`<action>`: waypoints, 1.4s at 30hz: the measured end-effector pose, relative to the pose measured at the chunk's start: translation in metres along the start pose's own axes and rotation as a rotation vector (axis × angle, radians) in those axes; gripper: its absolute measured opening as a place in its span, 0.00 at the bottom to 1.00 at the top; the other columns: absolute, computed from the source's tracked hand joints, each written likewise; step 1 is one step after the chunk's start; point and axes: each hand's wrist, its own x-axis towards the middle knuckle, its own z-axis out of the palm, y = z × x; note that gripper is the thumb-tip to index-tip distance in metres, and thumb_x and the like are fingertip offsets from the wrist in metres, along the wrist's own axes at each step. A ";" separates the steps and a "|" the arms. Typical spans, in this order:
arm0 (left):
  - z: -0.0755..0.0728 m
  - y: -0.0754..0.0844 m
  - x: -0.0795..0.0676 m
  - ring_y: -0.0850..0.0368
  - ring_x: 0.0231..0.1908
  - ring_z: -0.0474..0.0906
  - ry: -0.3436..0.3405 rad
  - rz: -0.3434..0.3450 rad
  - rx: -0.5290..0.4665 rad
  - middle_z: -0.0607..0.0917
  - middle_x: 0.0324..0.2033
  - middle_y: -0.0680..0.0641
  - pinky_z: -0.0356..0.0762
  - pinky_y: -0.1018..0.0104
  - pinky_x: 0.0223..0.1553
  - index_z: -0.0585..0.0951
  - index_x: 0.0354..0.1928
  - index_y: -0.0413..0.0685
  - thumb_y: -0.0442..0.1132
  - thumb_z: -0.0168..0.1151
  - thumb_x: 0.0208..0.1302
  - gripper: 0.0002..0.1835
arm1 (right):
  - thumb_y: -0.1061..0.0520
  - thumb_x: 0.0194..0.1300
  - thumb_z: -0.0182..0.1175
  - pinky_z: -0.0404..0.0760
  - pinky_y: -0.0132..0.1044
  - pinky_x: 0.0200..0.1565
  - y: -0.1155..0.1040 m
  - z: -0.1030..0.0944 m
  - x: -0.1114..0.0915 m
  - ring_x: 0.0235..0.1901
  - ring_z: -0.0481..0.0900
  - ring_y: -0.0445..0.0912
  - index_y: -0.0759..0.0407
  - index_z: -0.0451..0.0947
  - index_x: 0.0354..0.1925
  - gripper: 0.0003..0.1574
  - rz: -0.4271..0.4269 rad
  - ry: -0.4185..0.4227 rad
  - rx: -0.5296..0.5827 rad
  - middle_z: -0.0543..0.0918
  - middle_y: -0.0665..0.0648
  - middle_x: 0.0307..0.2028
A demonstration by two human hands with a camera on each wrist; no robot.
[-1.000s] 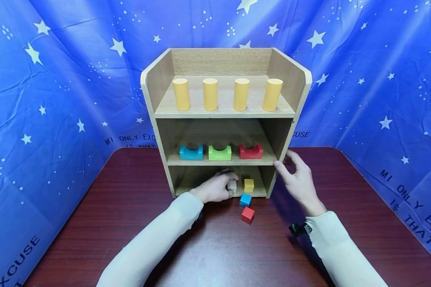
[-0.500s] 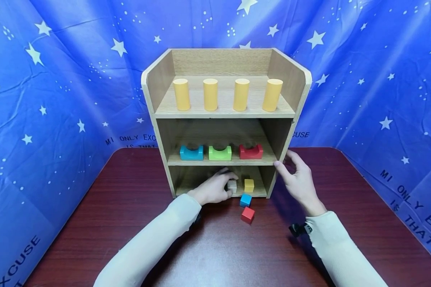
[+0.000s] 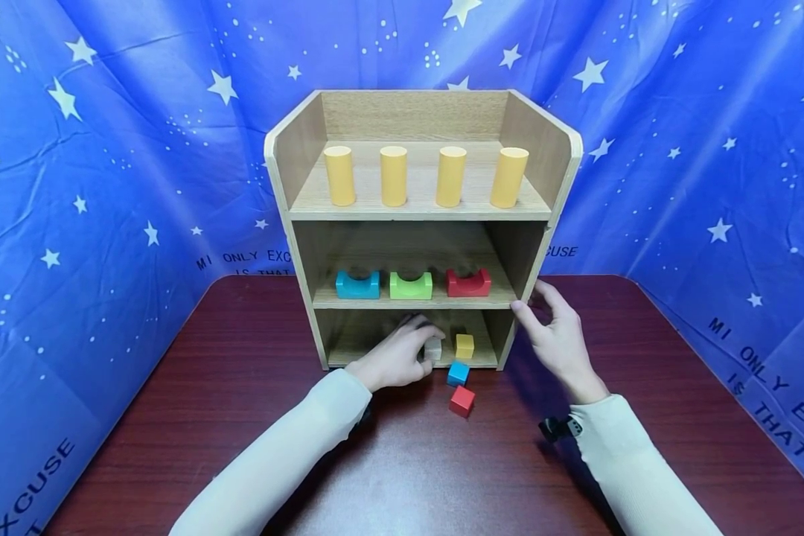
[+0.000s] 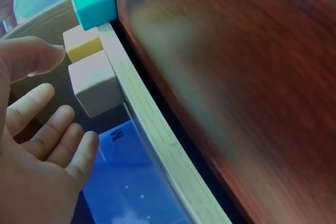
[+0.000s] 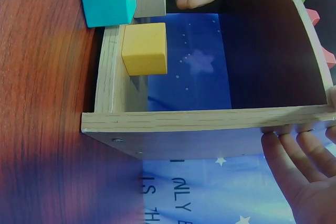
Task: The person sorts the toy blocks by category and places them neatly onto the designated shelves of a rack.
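Observation:
My left hand reaches into the shelf's bottom compartment beside a plain wooden cube. In the left wrist view its fingers and thumb are spread, apart from the cube. A yellow cube stands on the bottom board to the right of the plain one. In front, a blue cube and a red cube are lined up towards me on the table. My right hand holds the right side panel of the wooden shelf, thumb at the front edge and fingers against the outer face.
Several yellow cylinders stand upright on the top tier. The middle tier bears a blue arch-cut block, a green one and a red one. A blue star-print cloth surrounds the dark wooden table.
My left hand has drawn slightly left and towards me, widening its gap from the plain cube. The cubes and my right hand stay in place.

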 end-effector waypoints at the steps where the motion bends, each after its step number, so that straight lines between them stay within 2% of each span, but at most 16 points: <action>1: 0.000 0.001 -0.001 0.57 0.51 0.70 0.000 0.001 0.001 0.73 0.52 0.52 0.68 0.64 0.56 0.76 0.55 0.49 0.38 0.63 0.51 0.25 | 0.60 0.63 0.63 0.73 0.21 0.41 0.002 0.000 0.000 0.40 0.76 0.32 0.62 0.75 0.56 0.23 0.000 0.001 -0.001 0.82 0.62 0.41; 4: -0.001 0.003 -0.003 0.57 0.52 0.70 0.005 0.013 0.015 0.74 0.52 0.52 0.64 0.63 0.60 0.76 0.55 0.50 0.38 0.64 0.52 0.25 | 0.60 0.63 0.63 0.73 0.21 0.41 0.004 0.000 0.000 0.41 0.77 0.32 0.62 0.75 0.57 0.23 -0.004 -0.001 0.002 0.82 0.62 0.41; 10: -0.002 0.009 -0.006 0.52 0.56 0.69 0.019 0.048 0.032 0.74 0.51 0.51 0.50 0.57 0.68 0.76 0.54 0.49 0.39 0.65 0.53 0.24 | 0.61 0.62 0.63 0.74 0.21 0.41 0.003 0.000 0.000 0.40 0.76 0.31 0.62 0.75 0.56 0.23 -0.010 -0.001 -0.004 0.82 0.61 0.41; 14: -0.003 0.015 -0.010 0.50 0.57 0.67 0.007 0.040 0.020 0.74 0.51 0.52 0.59 0.58 0.64 0.76 0.55 0.51 0.39 0.64 0.54 0.23 | 0.65 0.62 0.62 0.73 0.21 0.40 -0.013 -0.001 -0.001 0.40 0.76 0.32 0.67 0.74 0.55 0.23 -0.024 -0.008 -0.009 0.81 0.65 0.40; 17: -0.003 0.019 -0.012 0.52 0.55 0.67 0.011 0.049 0.006 0.73 0.50 0.53 0.66 0.62 0.58 0.76 0.54 0.51 0.38 0.64 0.54 0.23 | 0.67 0.62 0.61 0.73 0.21 0.40 -0.029 -0.002 -0.002 0.40 0.76 0.34 0.70 0.74 0.55 0.22 -0.017 -0.009 -0.016 0.81 0.67 0.40; 20: -0.003 0.022 -0.013 0.55 0.52 0.67 0.029 0.079 -0.009 0.74 0.49 0.53 0.67 0.64 0.55 0.77 0.54 0.50 0.37 0.64 0.54 0.22 | 0.67 0.61 0.61 0.73 0.21 0.41 -0.033 -0.003 -0.002 0.40 0.76 0.35 0.70 0.74 0.55 0.22 0.002 -0.005 -0.030 0.81 0.66 0.41; 24: -0.001 0.024 -0.015 0.57 0.49 0.67 0.043 0.117 -0.020 0.74 0.47 0.52 0.68 0.67 0.51 0.78 0.52 0.48 0.36 0.64 0.53 0.21 | 0.65 0.62 0.62 0.72 0.20 0.41 -0.022 -0.002 -0.001 0.40 0.76 0.34 0.67 0.74 0.55 0.23 0.013 -0.001 -0.019 0.81 0.65 0.41; 30: 0.001 0.028 -0.018 0.59 0.48 0.67 0.049 0.143 -0.004 0.74 0.46 0.53 0.68 0.69 0.52 0.78 0.51 0.49 0.35 0.64 0.53 0.20 | 0.60 0.62 0.63 0.73 0.21 0.41 0.001 0.000 0.000 0.41 0.76 0.33 0.59 0.75 0.57 0.24 0.017 -0.003 -0.014 0.82 0.60 0.42; 42: 0.007 0.039 -0.021 0.60 0.51 0.67 0.000 0.164 -0.016 0.72 0.47 0.55 0.66 0.70 0.56 0.78 0.51 0.49 0.37 0.64 0.54 0.20 | 0.60 0.62 0.63 0.73 0.21 0.40 0.004 0.000 0.000 0.41 0.76 0.33 0.60 0.75 0.57 0.24 -0.007 0.000 -0.011 0.82 0.61 0.41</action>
